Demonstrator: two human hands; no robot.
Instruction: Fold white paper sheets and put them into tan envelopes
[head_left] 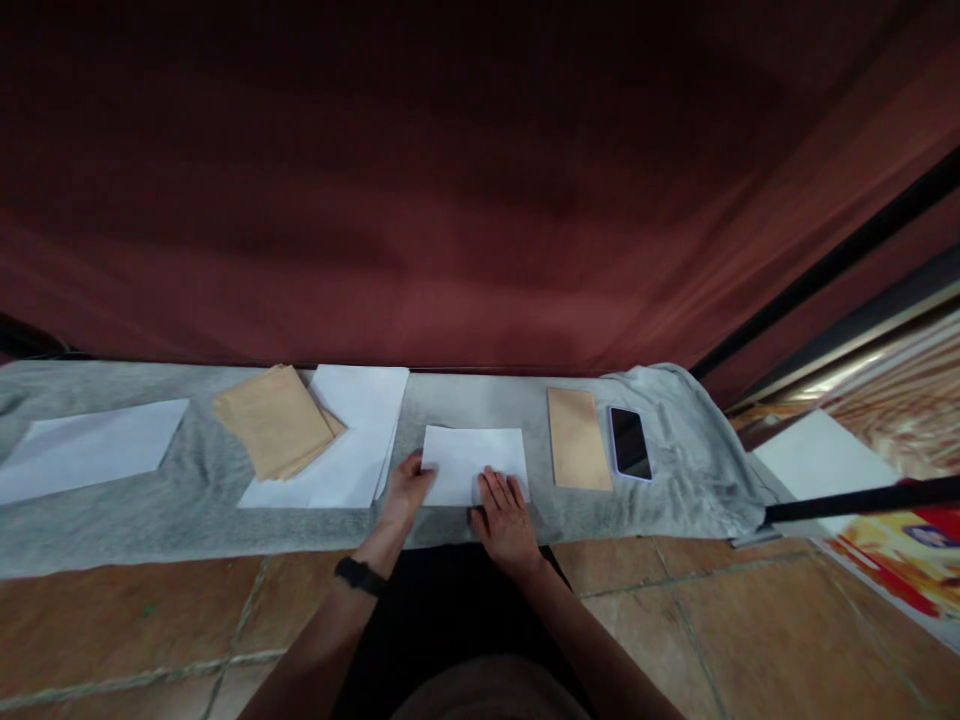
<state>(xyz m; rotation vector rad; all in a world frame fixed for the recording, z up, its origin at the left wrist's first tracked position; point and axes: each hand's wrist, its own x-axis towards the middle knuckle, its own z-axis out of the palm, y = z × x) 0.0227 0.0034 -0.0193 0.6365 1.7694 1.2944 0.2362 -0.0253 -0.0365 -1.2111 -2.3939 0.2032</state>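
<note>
A white sheet of paper [469, 455], seemingly folded, lies flat on the grey cloth in front of me. At its lower left edge, my left hand [409, 488] pinches it, the thumb resting on top. My right hand [506, 515] is laid flat over its lower right part, fingers stretched out. To the left, larger white sheets [360, 430] lie partly under a stack of brown envelopes [274, 420]. A single brown envelope [580, 440] lies to the right of the paper.
A smartphone [631, 443] rests beyond the single envelope. Another white sheet [90, 445] lies at far left. The grey cloth [202, 520] covers a long, narrow surface against a dark red fabric wall [450, 250]. A black bar [862, 502] crosses at right, above a tiled floor.
</note>
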